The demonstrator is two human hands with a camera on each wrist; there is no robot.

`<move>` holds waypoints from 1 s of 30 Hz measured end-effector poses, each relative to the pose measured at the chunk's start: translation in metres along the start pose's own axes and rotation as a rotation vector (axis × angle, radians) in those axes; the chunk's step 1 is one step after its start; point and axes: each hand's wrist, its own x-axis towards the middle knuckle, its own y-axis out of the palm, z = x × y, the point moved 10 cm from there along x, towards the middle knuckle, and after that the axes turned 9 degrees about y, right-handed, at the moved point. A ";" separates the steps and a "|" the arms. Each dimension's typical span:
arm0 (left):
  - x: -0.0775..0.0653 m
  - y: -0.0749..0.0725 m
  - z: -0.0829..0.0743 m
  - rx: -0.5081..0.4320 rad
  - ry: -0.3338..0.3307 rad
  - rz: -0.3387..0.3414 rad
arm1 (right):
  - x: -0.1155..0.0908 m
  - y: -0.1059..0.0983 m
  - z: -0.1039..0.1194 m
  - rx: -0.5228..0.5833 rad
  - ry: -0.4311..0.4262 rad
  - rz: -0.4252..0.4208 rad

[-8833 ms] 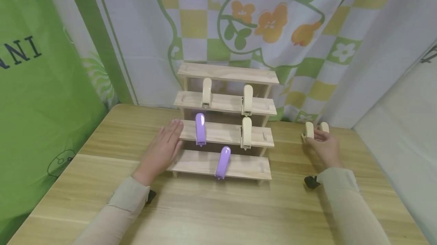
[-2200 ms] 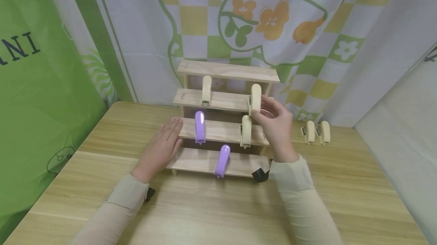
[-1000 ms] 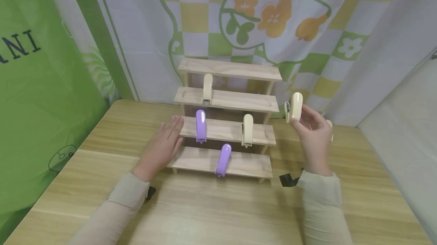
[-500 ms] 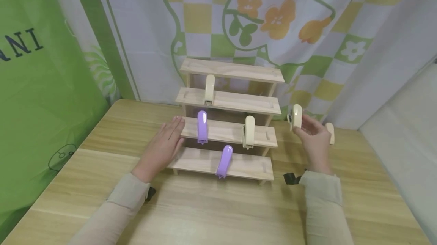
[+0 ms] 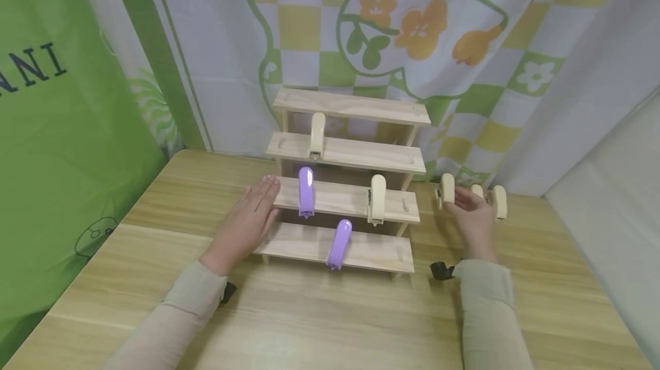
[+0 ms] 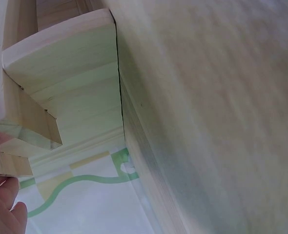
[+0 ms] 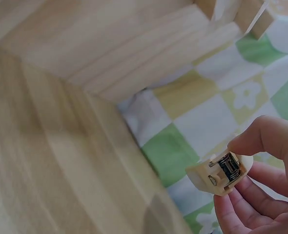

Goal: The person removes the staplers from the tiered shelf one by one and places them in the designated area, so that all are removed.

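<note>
In the head view my right hand (image 5: 474, 224) pinches a cream mini stapler (image 5: 447, 189) low over the table, right of the stepped wooden shelf (image 5: 330, 244). Thumb and fingertips also grip the stapler (image 7: 219, 173) in the right wrist view, its dark inner mechanism showing. Fingers extended, my left hand (image 5: 244, 224) rests against the shelf's left end. One cream stapler (image 5: 317, 135) stands on the second tier from the top. A purple stapler (image 5: 306, 192) and a cream stapler (image 5: 377, 198) share the tier below; another purple stapler (image 5: 340, 244) sits tilted on the bottom tier.
Behind my right hand, a cream stapler (image 5: 476, 189) is partly hidden, with another cream stapler (image 5: 499, 203) beside it on the wooden table (image 5: 319, 318). A patterned curtain (image 5: 299, 26) hangs behind the shelf, and a green cloth (image 5: 67, 146) at the left.
My right hand has taken the right-hand cream stapler off the second tier, carried it rightward and lowered it near the two cream staplers on the table. My left hand has stayed in place.
</note>
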 end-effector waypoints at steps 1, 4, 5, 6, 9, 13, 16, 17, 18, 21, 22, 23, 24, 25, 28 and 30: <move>0.000 0.000 0.000 0.002 0.000 0.000 | 0.001 0.000 -0.002 0.002 0.000 0.001; 0.000 0.000 0.000 0.005 -0.003 0.005 | 0.003 0.001 -0.007 0.020 -0.007 0.002; 0.000 0.000 0.001 0.004 -0.004 0.008 | 0.003 0.002 -0.009 0.021 -0.007 0.000; -0.001 0.001 0.001 0.002 -0.006 0.010 | 0.004 0.002 -0.010 0.022 -0.009 -0.001; -0.001 0.002 0.002 0.006 -0.006 0.015 | 0.006 0.002 -0.013 0.021 -0.022 -0.016; -0.001 0.004 0.002 0.014 -0.001 0.010 | 0.008 0.002 -0.016 0.003 -0.034 -0.033; -0.001 0.004 0.003 0.009 0.001 0.003 | 0.009 0.002 -0.019 -0.036 -0.024 -0.027; -0.001 0.004 0.003 0.006 0.002 0.001 | 0.010 0.002 -0.020 -0.050 -0.020 -0.024; -0.001 0.004 0.003 0.004 0.003 0.000 | 0.010 0.002 -0.021 -0.060 -0.015 -0.020; -0.001 0.004 0.002 -0.004 0.000 0.001 | 0.010 0.002 -0.024 -0.055 -0.001 -0.010; -0.001 0.004 0.002 -0.004 -0.001 0.002 | 0.011 0.002 -0.024 -0.055 -0.005 -0.012; -0.001 0.003 0.002 -0.005 0.000 0.001 | 0.011 0.002 -0.025 -0.052 -0.005 -0.012; -0.001 0.003 0.002 -0.005 -0.001 0.002 | 0.012 0.001 -0.026 -0.045 -0.005 -0.013; -0.001 0.003 0.002 -0.006 -0.001 0.001 | 0.013 0.001 -0.027 -0.040 -0.005 -0.013; 0.000 0.002 0.002 -0.004 0.001 -0.001 | 0.016 0.000 -0.030 -0.034 -0.012 -0.021; 0.000 0.002 0.001 -0.001 0.005 -0.005 | 0.018 0.000 -0.033 -0.026 -0.014 -0.023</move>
